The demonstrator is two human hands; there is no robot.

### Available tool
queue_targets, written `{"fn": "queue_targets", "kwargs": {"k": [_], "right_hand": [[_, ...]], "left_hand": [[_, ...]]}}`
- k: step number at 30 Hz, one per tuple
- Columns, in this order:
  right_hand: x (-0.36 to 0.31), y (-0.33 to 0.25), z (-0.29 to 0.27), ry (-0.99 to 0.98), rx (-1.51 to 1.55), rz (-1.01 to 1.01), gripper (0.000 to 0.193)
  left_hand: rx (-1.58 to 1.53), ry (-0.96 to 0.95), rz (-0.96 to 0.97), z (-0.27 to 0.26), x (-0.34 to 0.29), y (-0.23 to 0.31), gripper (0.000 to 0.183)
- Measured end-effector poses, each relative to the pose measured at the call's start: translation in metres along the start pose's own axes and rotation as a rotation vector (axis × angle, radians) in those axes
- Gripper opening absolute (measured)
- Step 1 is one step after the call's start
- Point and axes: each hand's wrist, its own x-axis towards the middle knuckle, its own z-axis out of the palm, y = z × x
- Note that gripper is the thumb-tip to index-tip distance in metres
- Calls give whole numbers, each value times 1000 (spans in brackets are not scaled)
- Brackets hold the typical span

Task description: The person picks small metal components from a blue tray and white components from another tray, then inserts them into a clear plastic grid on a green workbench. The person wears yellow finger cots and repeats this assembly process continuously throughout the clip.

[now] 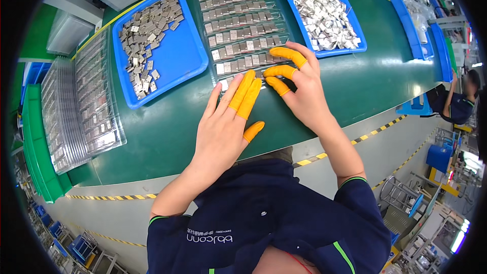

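Note:
A clear plastic tray [238, 30] lies in front of me, with rows of small flat grey metal pieces [243, 49] in it. My left hand [223, 127] is spread over its near end, fingers stretched out and fingertips at the last row. Yellow finger cots cover some fingers of both hands. My right hand [302, 83] reaches in from the right, its thumb and index finger pinched together at the near right corner. Whatever sits between those fingertips is too small to make out. The other right fingers curl above the rows.
Left of the tray, a blue tray [175, 63] holds loose grey metal pieces [147, 25]. Another blue tray [350, 50], at right, holds white pieces [324, 10]. Stacked clear trays [63, 116] and a green bin [43, 167] line the left side. A person [462, 99] sits far right.

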Motion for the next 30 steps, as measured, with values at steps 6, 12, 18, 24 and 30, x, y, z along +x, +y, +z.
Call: {"fn": "queue_targets", "kwargs": {"k": [6,12,18,24,30], "right_hand": [[-4,-6,1,17,-189,-72,13],[-4,-3,-3,53,-138,-35,14],[-9,25,-30,165,-197,75,17],[4,56,-53,177,-221,138,24],[39,74,-57,59,-236,220,24]], "left_hand": [[64,23,-2,9,6,0,58],[105,11,6,9,5,0,57],[72,-4,10,4,3,2,58],[62,-15,19,1,3,4,58],[77,-11,30,6,1,0,60]]}}
